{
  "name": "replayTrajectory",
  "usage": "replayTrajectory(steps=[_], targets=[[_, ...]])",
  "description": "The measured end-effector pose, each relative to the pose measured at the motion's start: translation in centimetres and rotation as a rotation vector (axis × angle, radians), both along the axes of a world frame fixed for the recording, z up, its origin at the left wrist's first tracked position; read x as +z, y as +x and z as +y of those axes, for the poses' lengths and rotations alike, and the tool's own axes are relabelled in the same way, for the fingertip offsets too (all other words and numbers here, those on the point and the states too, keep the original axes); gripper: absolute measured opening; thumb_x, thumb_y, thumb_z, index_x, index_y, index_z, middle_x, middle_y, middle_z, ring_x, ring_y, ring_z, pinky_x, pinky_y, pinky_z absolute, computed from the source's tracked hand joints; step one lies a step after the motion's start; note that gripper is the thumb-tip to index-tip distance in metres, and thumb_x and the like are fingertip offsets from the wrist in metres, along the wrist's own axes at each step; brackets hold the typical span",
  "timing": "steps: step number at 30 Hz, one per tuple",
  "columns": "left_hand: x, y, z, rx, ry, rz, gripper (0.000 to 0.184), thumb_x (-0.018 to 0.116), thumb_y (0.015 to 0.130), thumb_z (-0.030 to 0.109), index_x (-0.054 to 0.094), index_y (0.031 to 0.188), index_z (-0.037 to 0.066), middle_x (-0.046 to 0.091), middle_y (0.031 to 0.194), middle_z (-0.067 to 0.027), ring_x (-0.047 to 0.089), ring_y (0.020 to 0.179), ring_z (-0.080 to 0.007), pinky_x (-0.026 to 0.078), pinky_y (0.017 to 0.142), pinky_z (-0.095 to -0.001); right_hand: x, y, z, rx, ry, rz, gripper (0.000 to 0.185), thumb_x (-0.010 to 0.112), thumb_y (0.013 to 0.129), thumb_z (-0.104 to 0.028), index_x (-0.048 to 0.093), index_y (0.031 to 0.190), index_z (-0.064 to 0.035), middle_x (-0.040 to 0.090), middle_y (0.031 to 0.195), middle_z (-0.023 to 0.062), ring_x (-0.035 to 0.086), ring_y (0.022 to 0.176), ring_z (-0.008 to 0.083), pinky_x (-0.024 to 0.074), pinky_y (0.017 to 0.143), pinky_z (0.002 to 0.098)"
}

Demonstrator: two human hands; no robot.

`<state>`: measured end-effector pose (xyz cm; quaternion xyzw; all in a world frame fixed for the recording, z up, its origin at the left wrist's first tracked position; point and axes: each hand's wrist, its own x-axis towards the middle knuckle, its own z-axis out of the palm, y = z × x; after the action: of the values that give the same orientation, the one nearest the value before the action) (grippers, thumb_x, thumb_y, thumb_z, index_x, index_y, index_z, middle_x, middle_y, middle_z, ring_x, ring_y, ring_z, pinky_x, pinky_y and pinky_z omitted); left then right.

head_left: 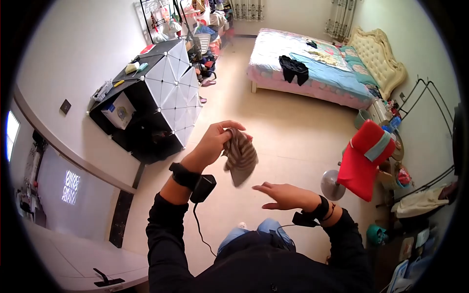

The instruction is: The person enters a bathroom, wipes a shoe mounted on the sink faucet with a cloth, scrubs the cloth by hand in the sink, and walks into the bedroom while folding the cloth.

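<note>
My left hand (217, 142) is raised in front of me, its fingers pinched on a brown-and-grey striped cloth (241, 158). The cloth is small, perhaps a sock, and hangs down from the fingertips with a slightly blurred lower end. To its lower right, my right hand (286, 196) is held out with fingers stretched and apart, touching nothing. A gap separates it from the cloth. Both wrists carry black straps with small black boxes and cables.
A black-and-white cube cabinet (176, 90) stands at the left wall, near a white door (73, 261). A bed (278, 49) with black clothing (293, 69) on it is at the back. On the right are a red chair (360, 168) and a dark rack (415, 97).
</note>
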<state>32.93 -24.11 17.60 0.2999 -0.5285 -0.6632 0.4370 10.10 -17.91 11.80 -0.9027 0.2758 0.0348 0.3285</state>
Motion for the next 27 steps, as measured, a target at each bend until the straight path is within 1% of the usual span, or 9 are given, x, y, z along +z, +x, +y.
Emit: replayTrajectory(steps=[5, 8, 10, 13, 16, 17, 22, 23, 27], targets=[[0.3, 3.3, -3.8, 0.118, -0.096, -0.08, 0.026, 0.025, 0.077, -0.004, 0.048, 0.09, -0.003, 0.057, 0.086, -0.0163, 0.055, 0.082, -0.019, 0.044, 0.075, -0.0265, -2.7, 3.0, -8.2, -0.442, -0.032, -0.468, 0.058, 0.06, 0.07, -0.018, 0.029, 0.117, -0.0035, 0.043, 0.101, 0.0165, 0.048, 0.087, 0.0275, 0.0403, 0.074, 0.0336], [-0.6, 4.9, -6.6, 0.176, -0.07, -0.007, 0.027, 0.024, 0.077, -0.004, 0.047, 0.091, -0.003, 0.057, 0.087, -0.0159, 0.055, 0.082, -0.0187, 0.043, 0.076, -0.0269, -6.1, 6.0, -13.0, -0.424, -0.062, -0.579, 0.06, 0.06, 0.07, -0.022, 0.028, 0.115, 0.0003, 0.042, 0.102, 0.0208, 0.045, 0.091, 0.0318, 0.0386, 0.077, 0.0341], [-0.7, 6.0, -9.0, 0.208, -0.064, -0.032, 0.026, 0.024, 0.076, -0.004, 0.044, 0.092, -0.004, 0.055, 0.09, -0.022, 0.054, 0.088, -0.0261, 0.041, 0.08, -0.0314, -7.5, 8.6, -16.5, -0.369, -0.099, -0.5, 0.064, 0.06, 0.07, -0.03, 0.028, 0.115, 0.0017, 0.041, 0.103, 0.0248, 0.044, 0.092, 0.036, 0.0379, 0.077, 0.0364], [-1.6, 8.0, -12.7, 0.317, -0.06, -0.029, 0.025, 0.024, 0.076, -0.004, 0.044, 0.091, -0.005, 0.055, 0.09, -0.0221, 0.054, 0.088, -0.0271, 0.041, 0.08, -0.0317, -8.7, 11.8, -21.1, -0.289, -0.085, -0.535, 0.055, 0.059, 0.069, -0.032, 0.038, 0.11, -0.0015, 0.049, 0.093, 0.0194, 0.049, 0.086, 0.0329, 0.0403, 0.072, 0.0359], [-1.6, 9.7, -15.2, 0.441, -0.067, -0.019, 0.026, 0.023, 0.075, -0.004, 0.044, 0.091, -0.004, 0.055, 0.088, -0.0225, 0.053, 0.088, -0.0281, 0.041, 0.081, -0.0344, -9.0, 13.6, -25.8, -0.192, 0.072, -0.467, 0.019, 0.052, 0.076, -0.018, 0.053, 0.089, -0.005, 0.054, 0.081, 0.0138, 0.052, 0.077, 0.0284, 0.0413, 0.066, 0.0325], [-1.5, 10.5, -16.1, 0.479, -0.081, 0.024, 0.025, 0.025, 0.078, -0.002, 0.044, 0.094, -0.006, 0.055, 0.089, -0.0206, 0.054, 0.086, -0.0237, 0.042, 0.078, -0.0302, -8.8, 14.2, -27.6, -0.169, 0.082, -0.482, 0.019, 0.052, 0.076, -0.018, 0.053, 0.089, -0.005, 0.054, 0.081, 0.0138, 0.052, 0.077, 0.0284, 0.0413, 0.066, 0.0325], [-1.8, 14.9, -19.5, 0.627, -0.052, 0.063, 0.028, 0.024, 0.074, -0.001, 0.046, 0.091, -0.005, 0.055, 0.089, -0.0228, 0.053, 0.087, -0.0281, 0.042, 0.079, -0.0344, -8.4, 16.5, -36.7, -0.173, 0.181, -0.614, 0.013, 0.049, 0.077, -0.013, 0.051, 0.082, -0.0017, 0.052, 0.07, 0.0167, 0.05, 0.064, 0.0289, 0.0392, 0.058, 0.0326], [-2.1, 15.7, -20.1, 0.679, -0.07, 0.038, 0.027, 0.024, 0.076, 0.002, 0.046, 0.09, -0.004, 0.055, 0.088, -0.0224, 0.053, 0.087, -0.0291, 0.042, 0.079, -0.0359, -8.0, 17.1, -38.6, -0.183, 0.197, -0.641, 0.016, 0.047, 0.077, -0.016, 0.052, 0.08, -0.0016, 0.053, 0.068, 0.0168, 0.05, 0.064, 0.0328, 0.0398, 0.056, 0.0356], [-2.4, 19.3, -23.2, 0.801, -0.082, -0.012, 0.028, 0.024, 0.078, 0.004, 0.047, 0.092, -0.002, 0.054, 0.09, -0.0214, 0.052, 0.089, -0.0291, 0.041, 0.081, -0.0363, -7.0, 20.8, -46.0, -0.123, 0.082, -0.787, 0.011, 0.048, 0.076, -0.01, 0.052, 0.08, 0.0, 0.052, 0.07, 0.0143, 0.049, 0.068, 0.0301, 0.0396, 0.06, 0.0336]])
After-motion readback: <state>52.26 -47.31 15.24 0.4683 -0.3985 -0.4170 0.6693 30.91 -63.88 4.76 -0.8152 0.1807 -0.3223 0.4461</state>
